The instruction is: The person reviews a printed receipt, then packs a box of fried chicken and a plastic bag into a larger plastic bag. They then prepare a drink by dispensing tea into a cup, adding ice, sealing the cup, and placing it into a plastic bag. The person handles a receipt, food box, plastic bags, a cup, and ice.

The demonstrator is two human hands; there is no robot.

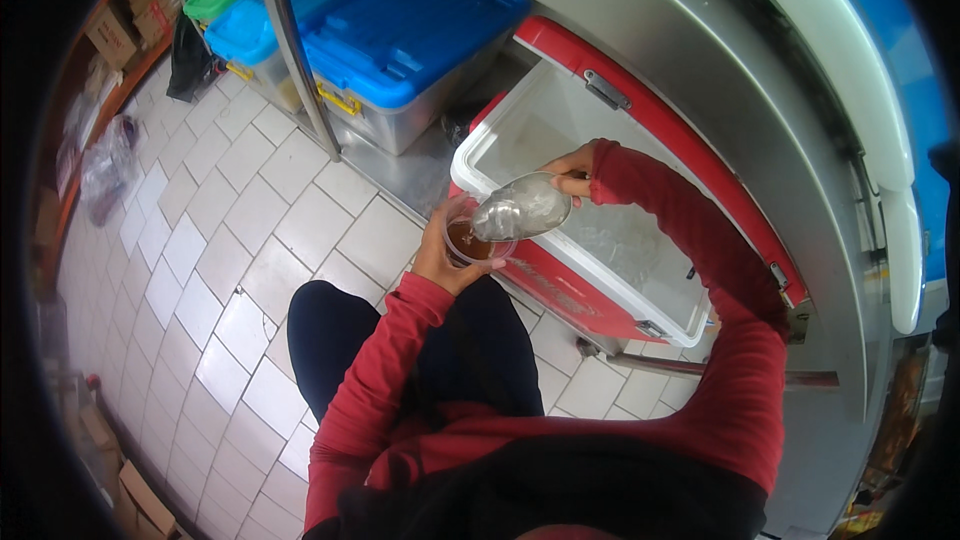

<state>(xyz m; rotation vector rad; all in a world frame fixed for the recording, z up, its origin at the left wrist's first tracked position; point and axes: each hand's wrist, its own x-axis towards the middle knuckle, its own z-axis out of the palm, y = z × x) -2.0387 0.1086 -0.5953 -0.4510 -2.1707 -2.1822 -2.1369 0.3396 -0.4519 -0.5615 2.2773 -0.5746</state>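
while l hand (437, 260) is gripping the cup (468, 242) w/ curled fingers by the open cooler (565, 290), prob steadying it, r hand (573, 173) is clasping the scoop (505, 218) of apparent ice (538, 202), holding its lip over the cup, prob so less is spilling.

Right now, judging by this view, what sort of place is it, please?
Probably a food or drinks shop's work area: the right hand holds a scoop, apparently of ice, at a cup of brown liquid in the left hand; nearby stand an open cooler and lidded bins.
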